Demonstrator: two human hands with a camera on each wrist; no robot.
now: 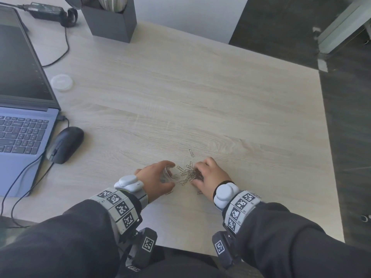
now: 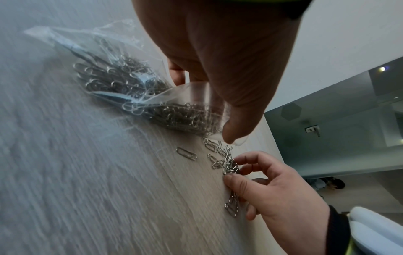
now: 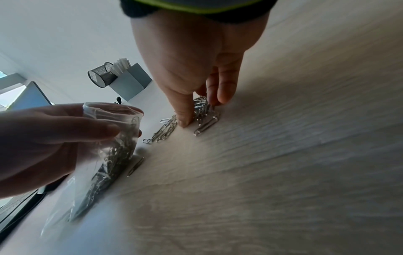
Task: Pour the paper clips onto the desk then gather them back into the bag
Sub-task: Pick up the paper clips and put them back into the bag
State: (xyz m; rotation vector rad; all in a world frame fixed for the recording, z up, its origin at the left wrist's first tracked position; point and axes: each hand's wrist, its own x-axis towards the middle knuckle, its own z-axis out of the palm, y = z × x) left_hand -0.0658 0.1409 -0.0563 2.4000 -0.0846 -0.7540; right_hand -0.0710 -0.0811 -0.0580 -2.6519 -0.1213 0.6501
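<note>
A clear plastic bag (image 2: pixel 104 72) (image 3: pixel 113 138) partly full of silver paper clips lies on the desk. My left hand (image 1: pixel 158 177) (image 2: pixel 229 86) (image 3: pixel 54 138) grips its mouth (image 1: pixel 168 171) and holds it open toward the right. A small heap of loose paper clips (image 1: pixel 187 173) (image 2: pixel 220 155) (image 3: pixel 165 129) lies on the wood between both hands. My right hand (image 1: pixel 208 173) (image 2: pixel 257 179) (image 3: pixel 196 107) pinches a bunch of clips (image 3: pixel 205 110) between thumb and fingers, low on the desk. One clip (image 1: pixel 191 153) lies apart, farther back.
An open laptop (image 1: pixel 24 109) and a black mouse (image 1: pixel 65 144) sit at the left, with cables running toward me. A white lid (image 1: pixel 61 82) lies beside the screen. A dark holder box (image 1: pixel 109 19) stands at the back. The desk's right edge (image 1: pixel 329 157) drops off.
</note>
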